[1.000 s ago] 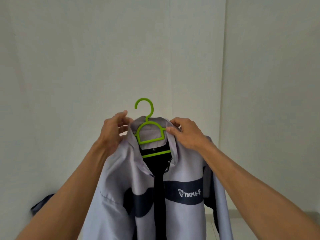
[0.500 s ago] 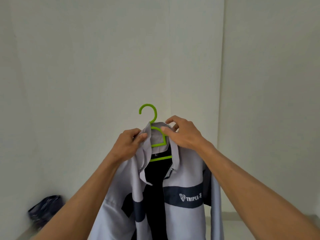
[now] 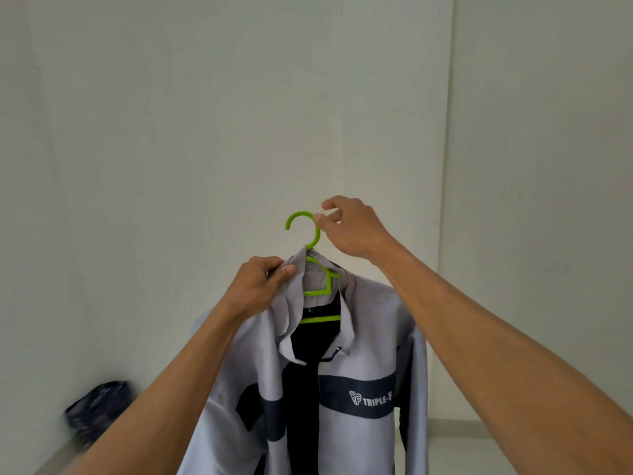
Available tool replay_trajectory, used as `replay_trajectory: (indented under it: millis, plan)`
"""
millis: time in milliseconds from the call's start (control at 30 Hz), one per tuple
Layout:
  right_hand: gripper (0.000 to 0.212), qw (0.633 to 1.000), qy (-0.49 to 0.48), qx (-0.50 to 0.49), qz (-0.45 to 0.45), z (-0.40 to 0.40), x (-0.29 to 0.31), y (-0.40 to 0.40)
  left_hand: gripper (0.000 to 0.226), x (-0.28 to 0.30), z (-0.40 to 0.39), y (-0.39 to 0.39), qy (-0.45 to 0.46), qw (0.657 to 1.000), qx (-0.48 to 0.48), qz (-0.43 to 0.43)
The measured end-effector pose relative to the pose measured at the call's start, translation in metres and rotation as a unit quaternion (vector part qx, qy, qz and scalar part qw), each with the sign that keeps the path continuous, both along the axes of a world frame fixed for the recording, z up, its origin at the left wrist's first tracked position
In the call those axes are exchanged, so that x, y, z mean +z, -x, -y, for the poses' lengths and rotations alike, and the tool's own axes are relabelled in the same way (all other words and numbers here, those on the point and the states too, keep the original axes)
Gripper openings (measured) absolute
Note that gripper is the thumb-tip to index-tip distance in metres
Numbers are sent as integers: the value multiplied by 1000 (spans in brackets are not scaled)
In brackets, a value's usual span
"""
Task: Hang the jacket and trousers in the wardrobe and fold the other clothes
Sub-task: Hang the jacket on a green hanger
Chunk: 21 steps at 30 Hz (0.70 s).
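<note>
Head view: jacket [image 3: 363,337] (on hanger [image 3: 317,234]) hangs below both hands' grip.

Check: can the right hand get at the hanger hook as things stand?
Probably yes. The right hand is already at the green hanger, fingertips on the hook's right side with only bare wall behind. The left hand holds the jacket collar lower down, clear of the hook.
</note>
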State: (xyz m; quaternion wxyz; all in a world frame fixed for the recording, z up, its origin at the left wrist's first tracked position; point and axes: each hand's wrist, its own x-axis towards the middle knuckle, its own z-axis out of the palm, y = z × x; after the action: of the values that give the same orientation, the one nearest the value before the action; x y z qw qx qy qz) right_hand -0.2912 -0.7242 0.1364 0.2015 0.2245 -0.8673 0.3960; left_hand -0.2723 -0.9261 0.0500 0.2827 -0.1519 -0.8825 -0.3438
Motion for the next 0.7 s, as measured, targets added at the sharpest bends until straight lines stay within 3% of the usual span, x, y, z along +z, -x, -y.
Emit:
replay_trajectory:
  millis: [67, 133, 233, 300, 333, 433, 500, 600, 700]
  plan:
    - [38, 991, 71, 75, 85, 10, 9, 4, 44, 2, -1, 0, 5, 1000, -9, 6]
    - [25, 979, 117, 117, 119, 19, 17, 3, 46, 4, -2, 0, -4, 1000, -29, 8]
    - [20, 962, 206, 140, 112, 29, 20, 7, 47, 16, 2, -4, -23, 999, -45, -8]
    - [21, 968, 194, 124, 96, 33, 19, 8, 36, 21, 12, -6, -6, 1000, -26, 2]
    - [22, 971, 187, 118, 94, 33, 17, 9, 31, 18, 23, -8, 7, 999, 4, 31]
    - [24, 966, 218, 110, 85, 24, 19, 14, 61, -6, 62, -17, 42, 984, 81, 153]
    - [25, 962, 241, 96, 82, 18, 24, 18, 67, -28, 78, -21, 43, 976, 102, 188]
    - [18, 967, 229, 89, 70, 17, 28, 18, 44, -38, 80, -15, -13, 982, 115, 152]
    - [20, 989, 131, 63, 24, 13, 25, 16, 13, -30, 79, -10, 24, 984, 153, 93]
